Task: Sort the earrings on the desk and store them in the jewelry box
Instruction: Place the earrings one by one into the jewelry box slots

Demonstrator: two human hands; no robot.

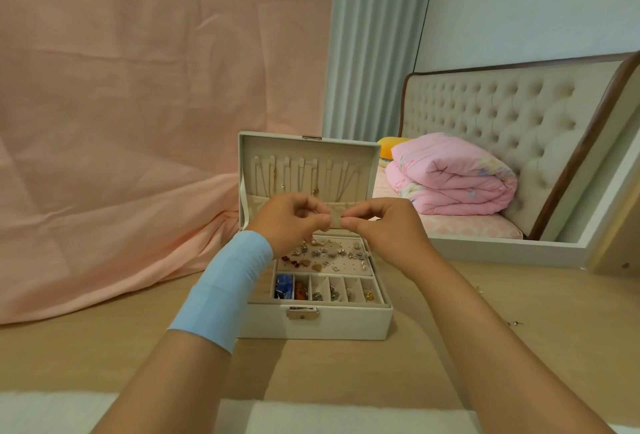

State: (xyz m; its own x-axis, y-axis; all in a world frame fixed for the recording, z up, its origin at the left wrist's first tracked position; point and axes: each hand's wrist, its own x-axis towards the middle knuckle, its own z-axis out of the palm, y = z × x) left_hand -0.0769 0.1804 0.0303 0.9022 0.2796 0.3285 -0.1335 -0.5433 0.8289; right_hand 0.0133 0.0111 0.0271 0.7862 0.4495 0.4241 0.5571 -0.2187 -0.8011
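Over the open white hinged jewelry box [346, 324], my left hand [289, 222] and right hand [384, 229] pinch a tiny metal earring [342, 215] between them; loosening either grip could drop it among the small studs [323, 253] pinned inside.

On the desk [571, 295], jewelry box [346, 324] is sitting centre, lid [304, 163] standing behind; loose earrings [515, 322] are lying rightward (bed [467, 226] beyond).

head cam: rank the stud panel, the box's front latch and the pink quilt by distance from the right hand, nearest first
From the right hand, which pinches an earring:
1. Stud panel: in the open box, just below the hand.
2. Front latch: on the box's near wall, lower and to the left.
3. Pink quilt: on the bed beyond the desk, to the right.
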